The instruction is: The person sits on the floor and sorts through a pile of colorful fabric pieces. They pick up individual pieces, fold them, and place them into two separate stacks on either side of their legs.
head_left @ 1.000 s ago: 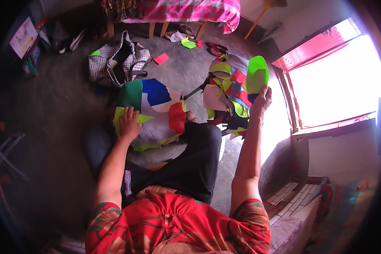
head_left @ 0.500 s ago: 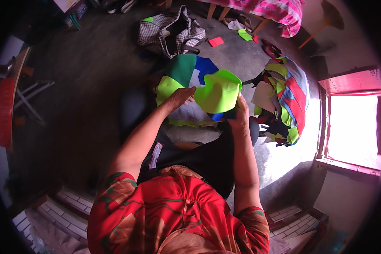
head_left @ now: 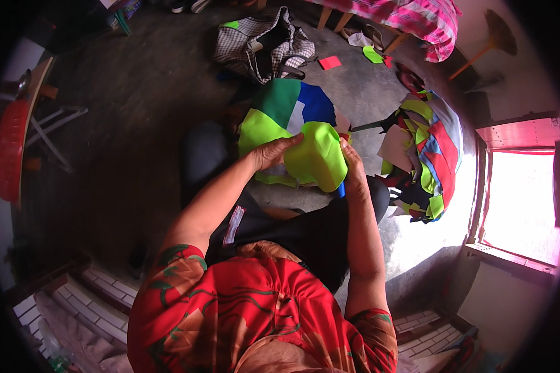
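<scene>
A lime-yellow cloth piece [head_left: 317,158], bowed and curling at its edges, is held up in front of my lap. My left hand [head_left: 274,153] grips its left edge, thumb on top and the other fingers partly hidden. At the opposite edge my right hand [head_left: 353,166] pinches it, with a small blue bit showing just below. Behind and beneath lies a heap of flat cloth pieces, among them a dark green piece [head_left: 275,103], a blue piece [head_left: 316,104] and another lime piece [head_left: 260,129].
To the right stands a bulging pile of multicoloured cloth pieces [head_left: 440,149], beside a bright window [head_left: 519,205]. A checked bag [head_left: 247,48] gapes open beyond the heap. Red [head_left: 330,62] and lime scraps [head_left: 372,55] lie on the floor. At far left is a red basin [head_left: 10,151].
The lime cloth has been turned and lowered slightly between my hands, its top fold now down. My left hand has moved right, onto its edge. The whole view has shifted a little.
</scene>
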Demonstrator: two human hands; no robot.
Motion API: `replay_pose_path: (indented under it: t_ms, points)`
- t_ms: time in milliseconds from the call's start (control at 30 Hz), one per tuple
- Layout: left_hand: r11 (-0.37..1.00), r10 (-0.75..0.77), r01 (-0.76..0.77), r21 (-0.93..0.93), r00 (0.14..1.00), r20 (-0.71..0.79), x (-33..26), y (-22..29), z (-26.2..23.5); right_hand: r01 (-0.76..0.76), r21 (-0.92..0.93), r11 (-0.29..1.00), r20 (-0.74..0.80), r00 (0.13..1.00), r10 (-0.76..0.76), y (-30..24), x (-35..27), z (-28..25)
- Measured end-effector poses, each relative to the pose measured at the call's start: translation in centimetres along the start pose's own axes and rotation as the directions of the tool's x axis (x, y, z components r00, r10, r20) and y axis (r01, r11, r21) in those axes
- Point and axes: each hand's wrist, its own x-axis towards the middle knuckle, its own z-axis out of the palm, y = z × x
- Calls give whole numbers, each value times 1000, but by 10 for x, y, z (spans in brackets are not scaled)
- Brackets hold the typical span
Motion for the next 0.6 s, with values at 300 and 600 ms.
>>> replay_pose_path:
  t_ms: [300, 600]
  points:
    - [898, 21, 54, 436, 986, -165, -4, -1, -15, -48, -278, 959, -82, 996, 26, 16, 20, -24]
    - [812, 179, 88, 576, 903, -390, -6, 3, -45, 10, -470, 883, -194, 974, -114, 25, 23, -34]
